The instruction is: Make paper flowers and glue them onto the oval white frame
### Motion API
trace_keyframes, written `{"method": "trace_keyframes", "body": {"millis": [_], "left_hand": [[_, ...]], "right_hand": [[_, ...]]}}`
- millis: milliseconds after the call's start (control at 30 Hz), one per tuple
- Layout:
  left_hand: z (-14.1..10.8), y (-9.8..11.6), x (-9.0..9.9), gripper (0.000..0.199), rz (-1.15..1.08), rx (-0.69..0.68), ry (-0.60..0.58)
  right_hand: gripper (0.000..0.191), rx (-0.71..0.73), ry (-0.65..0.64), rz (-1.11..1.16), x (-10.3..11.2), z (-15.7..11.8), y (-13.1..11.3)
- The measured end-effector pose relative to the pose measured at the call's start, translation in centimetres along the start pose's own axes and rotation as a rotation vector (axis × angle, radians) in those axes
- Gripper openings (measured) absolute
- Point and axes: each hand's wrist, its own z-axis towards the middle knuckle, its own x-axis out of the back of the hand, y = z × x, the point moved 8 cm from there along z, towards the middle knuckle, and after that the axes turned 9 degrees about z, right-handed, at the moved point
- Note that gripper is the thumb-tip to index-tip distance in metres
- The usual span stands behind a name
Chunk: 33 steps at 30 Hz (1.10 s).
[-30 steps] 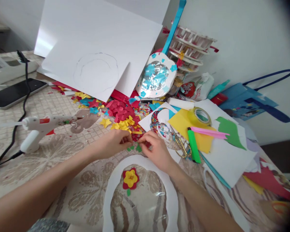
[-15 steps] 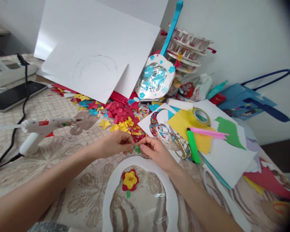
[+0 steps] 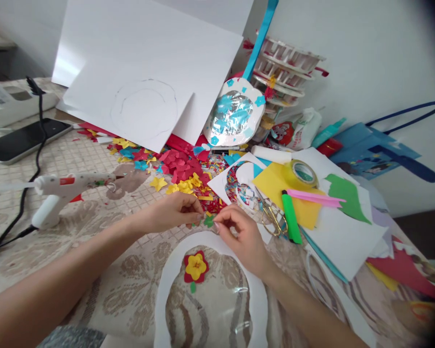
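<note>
My left hand point(image 3: 176, 212) and my right hand point(image 3: 241, 232) meet fingertip to fingertip just above a white paper ring point(image 3: 174, 270) lying on the patterned tablecloth. Between the fingertips sits a small green paper piece point(image 3: 209, 221), pinched by my right hand and touched by my left. Inside the ring, on clear film, is a red and yellow paper flower point(image 3: 195, 267) with a small green bit below it. A heap of red, yellow and blue paper cutouts point(image 3: 181, 169) lies just beyond my hands.
A white glue gun point(image 3: 65, 191) with a black cord lies at the left, a phone point(image 3: 21, 140) behind it. Scissors point(image 3: 273, 217), a green marker point(image 3: 290, 217), tape roll point(image 3: 303, 174), yellow and green paper lie right. White boards point(image 3: 148, 72) lean at the back.
My hands stayed together above the ring, shifting slightly. The green piece now shows more clearly between the fingertips, and my right hand has dropped a little toward the ring.
</note>
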Motion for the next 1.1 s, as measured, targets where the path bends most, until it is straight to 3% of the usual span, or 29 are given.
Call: {"method": "trace_keyframes", "body": {"millis": [67, 200, 267, 467, 1100], "left_hand": [[0.0, 0.0, -0.2, 0.019, 0.022, -0.026, -0.008], [-0.2, 0.0, -1.2, 0.018, 0.107, -0.015, -0.056], [-0.3, -0.1, -1.7, 0.018, 0.145, -0.004, -0.069], [-0.3, 0.0, -2.4, 0.014, 0.260, -0.033, -0.060], [-0.4, 0.2, -2.4, 0.016, 0.326, -0.047, -0.051]], "right_hand": [[0.013, 0.183, -0.062, -0.154, 0.0, -1.6, -1.8], [0.013, 0.590, -0.318, -0.515, -1.8, -5.8, -4.4], [0.016, 0.680, -0.397, -0.588, -2.4, -7.1, -4.5], [0.017, 0.695, -0.523, -0.635, -3.7, -8.2, -3.2], [0.014, 0.746, -0.512, -0.681, -4.2, -8.3, -3.4]]}}
